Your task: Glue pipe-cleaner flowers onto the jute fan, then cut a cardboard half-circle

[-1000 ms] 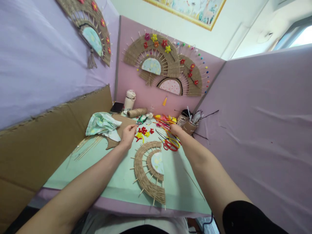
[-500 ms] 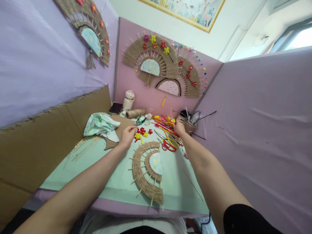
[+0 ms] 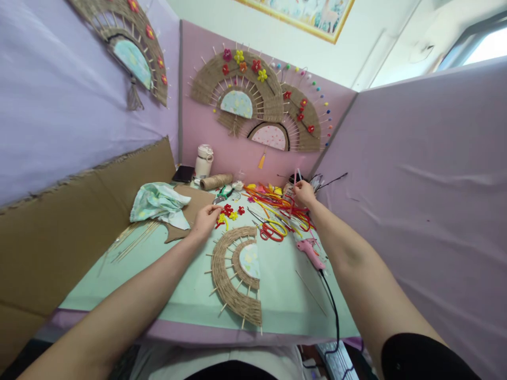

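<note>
I take the woven half-round fan [image 3: 222, 269] as the centre of my dial; it lies flat on the pale green tabletop [image 3: 178, 295]. My left hand [image 3: 206, 219] is at eleven o'clock, fingertips drawn narrow just beside the red and yellow flowers [image 3: 227, 209], which sit near twelve. I can't tell from here whether anything is pinched between them. My right hand [image 3: 304, 194] reaches out between one and two, fingers narrow at the far end of the tangled red, orange and yellow strands [image 3: 269, 199]. A pale pink stick [image 3: 295, 177] shows at those fingertips, but I can't tell whether they grip it. I see the scissors [image 3: 273, 230] at one o'clock, the pink glue gun [image 3: 311, 254] between two and three, and the crumpled cloth [image 3: 158, 203] at ten.
</note>
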Available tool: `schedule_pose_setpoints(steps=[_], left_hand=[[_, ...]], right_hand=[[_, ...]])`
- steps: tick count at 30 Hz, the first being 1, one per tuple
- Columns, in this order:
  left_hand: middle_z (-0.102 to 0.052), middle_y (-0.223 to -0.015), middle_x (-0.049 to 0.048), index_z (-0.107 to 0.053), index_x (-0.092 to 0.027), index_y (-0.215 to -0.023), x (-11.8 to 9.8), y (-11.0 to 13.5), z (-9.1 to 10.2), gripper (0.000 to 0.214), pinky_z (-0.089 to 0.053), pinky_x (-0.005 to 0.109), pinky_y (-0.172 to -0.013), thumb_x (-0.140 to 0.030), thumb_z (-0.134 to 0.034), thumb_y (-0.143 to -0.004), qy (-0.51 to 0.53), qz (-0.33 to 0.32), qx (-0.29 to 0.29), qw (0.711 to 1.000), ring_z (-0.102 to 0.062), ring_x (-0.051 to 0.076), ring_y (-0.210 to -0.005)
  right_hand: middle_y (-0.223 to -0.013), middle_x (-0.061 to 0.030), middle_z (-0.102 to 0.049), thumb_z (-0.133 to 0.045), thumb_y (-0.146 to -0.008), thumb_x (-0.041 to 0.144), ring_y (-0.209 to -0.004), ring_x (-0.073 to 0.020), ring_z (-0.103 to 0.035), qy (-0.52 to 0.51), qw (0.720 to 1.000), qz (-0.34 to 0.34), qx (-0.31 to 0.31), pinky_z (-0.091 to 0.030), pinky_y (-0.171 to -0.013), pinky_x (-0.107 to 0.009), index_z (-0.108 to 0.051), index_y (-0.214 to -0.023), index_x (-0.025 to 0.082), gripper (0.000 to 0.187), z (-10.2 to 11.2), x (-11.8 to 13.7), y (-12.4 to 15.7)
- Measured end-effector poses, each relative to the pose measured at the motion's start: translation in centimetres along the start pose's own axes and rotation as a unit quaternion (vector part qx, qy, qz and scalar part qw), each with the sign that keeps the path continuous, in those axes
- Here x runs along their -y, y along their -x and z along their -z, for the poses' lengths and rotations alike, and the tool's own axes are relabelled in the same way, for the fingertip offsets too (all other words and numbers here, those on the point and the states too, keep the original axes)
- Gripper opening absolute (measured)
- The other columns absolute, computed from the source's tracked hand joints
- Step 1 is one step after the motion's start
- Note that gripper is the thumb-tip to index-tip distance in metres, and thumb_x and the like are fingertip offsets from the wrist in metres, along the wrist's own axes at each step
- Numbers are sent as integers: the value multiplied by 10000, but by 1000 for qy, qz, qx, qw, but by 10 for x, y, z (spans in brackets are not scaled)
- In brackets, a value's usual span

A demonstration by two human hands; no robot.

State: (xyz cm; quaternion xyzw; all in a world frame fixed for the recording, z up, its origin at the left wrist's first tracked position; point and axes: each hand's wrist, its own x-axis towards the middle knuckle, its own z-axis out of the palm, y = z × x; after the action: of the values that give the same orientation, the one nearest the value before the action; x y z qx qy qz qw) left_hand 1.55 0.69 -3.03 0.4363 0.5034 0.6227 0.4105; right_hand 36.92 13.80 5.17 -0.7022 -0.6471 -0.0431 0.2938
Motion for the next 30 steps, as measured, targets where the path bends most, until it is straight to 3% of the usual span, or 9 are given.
schedule_pose_setpoints(steps=[5, 9, 12, 16, 20, 23, 26, 30], left_hand=[[-548, -550, -34, -660, -118, -890, -21, 7, -2, 342, -316, 207, -449, -348, -713, -642, 6, 10, 55, 998, -418, 77, -450], [-658, -703, 31, -558, -123, -1151, -60, 13, -12, 513, -425, 227, -524, -298, -709, -693, -28, 38, 164, 985, -569, 122, -564], [-679, -814, 79, -501, -137, -1239, -86, 9, -29, 611, -465, 252, -564, -257, -746, -693, -48, 49, 218, 974, -643, 166, -636], [-657, -798, 106, -537, -149, -1183, -90, -8, -62, 590, -440, 251, -492, -371, -777, -693, -43, 164, 254, 952, -658, 205, -592], [-659, -718, 96, -614, -168, -947, -70, -20, -96, 284, -447, 228, -469, -421, -643, -821, 33, 297, 289, 910, -653, 197, -630], [-645, -649, 88, -632, -114, -750, -59, -20, -119, 165, -433, 173, -459, -210, -583, -875, 78, 299, 305, 901, -602, 122, -571], [-609, -588, 45, -632, -86, -677, -58, -19, -131, 208, -428, 127, -460, -18, -536, -848, 100, 278, 301, 907, -532, 55, -494], [-617, -624, 48, -635, -73, -671, -75, -26, -114, 190, -439, 97, -450, -9, -564, -835, 124, 248, 282, 919, -525, 35, -500]], right_hand=[[-924, -76, -703, -506, -803, 155, -794, -166, -598, 23, 995, 87, 52, -412, -722, -239, -644, -973, 157, 220, -9, 8, 14], [-886, -53, -700, -525, -804, 153, -775, -157, -589, 44, 982, 152, 103, -382, -681, -217, -653, -929, 174, 180, -21, 16, 34], [-891, -50, -699, -516, -820, 159, -780, -161, -591, 62, 970, 192, 134, -363, -656, -213, -651, -933, 189, 179, -26, 20, 53], [-932, -53, -699, -486, -851, 177, -809, -162, -593, 78, 958, 229, 152, -350, -655, -213, -641, -941, 198, 181, -26, 25, 71], [-939, -60, -697, -474, -873, 208, -808, -160, -594, 92, 955, 236, 153, -335, -639, -214, -633, -951, 193, 178, -26, 27, 79], [-959, -61, -696, -478, -885, 239, -813, -159, -598, 101, 956, 227, 156, -333, -632, -216, -630, -968, 199, 177, -27, 24, 80], [-989, -65, -693, -474, -894, 270, -852, -171, -605, 108, 959, 206, 160, -351, -652, -222, -628, -985, 210, 189, -31, 19, 80], [-1002, -114, -689, -468, -888, 253, -888, -211, -622, 116, 971, 141, 157, -388, -684, -249, -636, -985, 188, 205, -34, 6, 78]])
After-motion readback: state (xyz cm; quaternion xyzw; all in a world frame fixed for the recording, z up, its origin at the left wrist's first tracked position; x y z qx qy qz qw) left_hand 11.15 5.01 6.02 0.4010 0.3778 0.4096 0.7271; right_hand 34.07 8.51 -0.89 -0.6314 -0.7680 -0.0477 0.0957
